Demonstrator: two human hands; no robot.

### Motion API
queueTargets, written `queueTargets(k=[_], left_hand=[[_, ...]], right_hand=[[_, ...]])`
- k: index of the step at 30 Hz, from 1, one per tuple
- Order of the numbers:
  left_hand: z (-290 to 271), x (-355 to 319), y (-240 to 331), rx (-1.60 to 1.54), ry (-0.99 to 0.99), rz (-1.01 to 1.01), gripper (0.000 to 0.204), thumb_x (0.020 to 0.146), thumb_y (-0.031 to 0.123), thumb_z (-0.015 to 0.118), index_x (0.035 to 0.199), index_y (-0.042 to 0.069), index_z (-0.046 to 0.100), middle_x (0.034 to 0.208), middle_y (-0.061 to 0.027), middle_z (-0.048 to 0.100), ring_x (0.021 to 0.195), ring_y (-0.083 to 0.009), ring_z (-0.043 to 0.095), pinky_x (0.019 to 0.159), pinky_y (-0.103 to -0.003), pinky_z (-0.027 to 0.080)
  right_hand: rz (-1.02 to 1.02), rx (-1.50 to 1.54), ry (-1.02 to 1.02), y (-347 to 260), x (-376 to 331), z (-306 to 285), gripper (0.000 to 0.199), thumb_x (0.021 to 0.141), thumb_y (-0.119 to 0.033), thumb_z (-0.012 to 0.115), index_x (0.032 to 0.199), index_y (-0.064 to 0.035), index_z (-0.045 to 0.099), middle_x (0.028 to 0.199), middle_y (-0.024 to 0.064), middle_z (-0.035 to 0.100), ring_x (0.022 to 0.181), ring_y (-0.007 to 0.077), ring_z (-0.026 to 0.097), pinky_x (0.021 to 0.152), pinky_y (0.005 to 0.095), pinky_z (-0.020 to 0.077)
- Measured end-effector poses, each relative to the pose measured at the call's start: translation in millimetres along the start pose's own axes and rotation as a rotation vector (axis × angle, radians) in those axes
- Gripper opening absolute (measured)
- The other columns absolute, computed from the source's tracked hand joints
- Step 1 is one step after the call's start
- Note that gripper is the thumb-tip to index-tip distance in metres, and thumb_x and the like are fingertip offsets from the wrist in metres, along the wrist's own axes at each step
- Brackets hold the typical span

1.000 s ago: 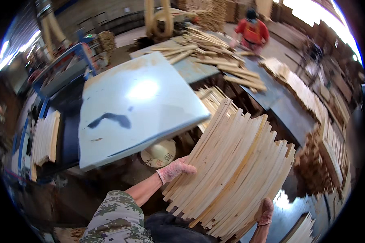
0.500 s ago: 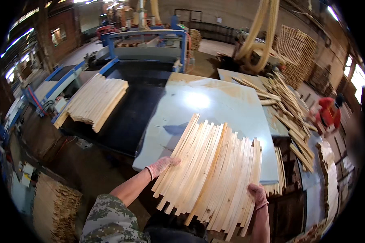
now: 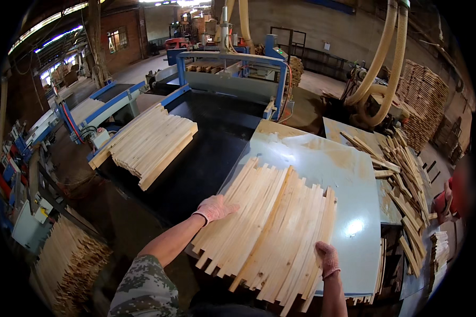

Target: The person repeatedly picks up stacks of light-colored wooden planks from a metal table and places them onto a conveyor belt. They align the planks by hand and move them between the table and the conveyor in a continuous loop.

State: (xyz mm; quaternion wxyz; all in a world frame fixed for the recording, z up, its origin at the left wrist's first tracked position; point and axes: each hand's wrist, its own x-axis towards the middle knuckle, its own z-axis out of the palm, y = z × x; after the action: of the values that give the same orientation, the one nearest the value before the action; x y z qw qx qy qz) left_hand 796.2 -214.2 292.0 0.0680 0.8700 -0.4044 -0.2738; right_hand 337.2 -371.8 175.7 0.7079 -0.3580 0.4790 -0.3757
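A broad bundle of thin pale wooden slats [image 3: 267, 227] lies across the near end of a grey-blue metal table [image 3: 349, 174], its near ends overhanging the edge. My left hand [image 3: 212, 208], in a pink glove, presses on the bundle's left side. The gloved right hand [image 3: 328, 259] grips the bundle's lower right corner. A second stack of slats [image 3: 148, 142] rests on the black conveyor bed [image 3: 211, 142] to the left.
A blue machine frame [image 3: 232, 63] stands behind the conveyor. Loose slats [image 3: 402, 174] lie scattered on a table at right, near a person in red [image 3: 449, 198]. Stacked wood [image 3: 69, 264] sits lower left, pallets [image 3: 423, 90] and dust hoses [image 3: 381, 58] far right.
My view has swung left toward the conveyor and machine. The slat bundle, carried in both hands before, now rests on the grey-blue table with both hands still on it.
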Motion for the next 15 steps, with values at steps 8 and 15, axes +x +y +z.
queueTargets(k=[8, 15], left_hand=[[-26.7, 31.9, -48.8, 0.088, 0.263, -0.115, 0.107, 0.094, 0.076, 0.054, 0.169, 0.007, 0.022, 0.169, -0.0249, 0.030, 0.155, -0.0429, 0.032, 0.126, -0.053, 0.026], [-66.3, 94.1, -146.6, 0.268, 0.403, -0.195, 0.096, 0.104, 0.074, 0.032, 0.172, 0.008, 0.014, 0.179, -0.0200, 0.009, 0.165, -0.0398, 0.007, 0.132, -0.054, -0.001]], right_hand=[[0.005, -0.005, -0.061, 10.2, 41.1, 162.0, 0.027, 0.090, -0.015, 0.077, 0.111, 0.0000, 0.068, 0.101, 0.0099, 0.072, 0.089, 0.0229, 0.070, 0.082, 0.0364, 0.0575], [0.068, 0.007, -0.106, 32.0, 70.4, 299.2, 0.034, 0.090, -0.016, 0.078, 0.116, 0.0007, 0.066, 0.101, 0.0125, 0.073, 0.089, 0.0254, 0.071, 0.080, 0.0398, 0.0588]])
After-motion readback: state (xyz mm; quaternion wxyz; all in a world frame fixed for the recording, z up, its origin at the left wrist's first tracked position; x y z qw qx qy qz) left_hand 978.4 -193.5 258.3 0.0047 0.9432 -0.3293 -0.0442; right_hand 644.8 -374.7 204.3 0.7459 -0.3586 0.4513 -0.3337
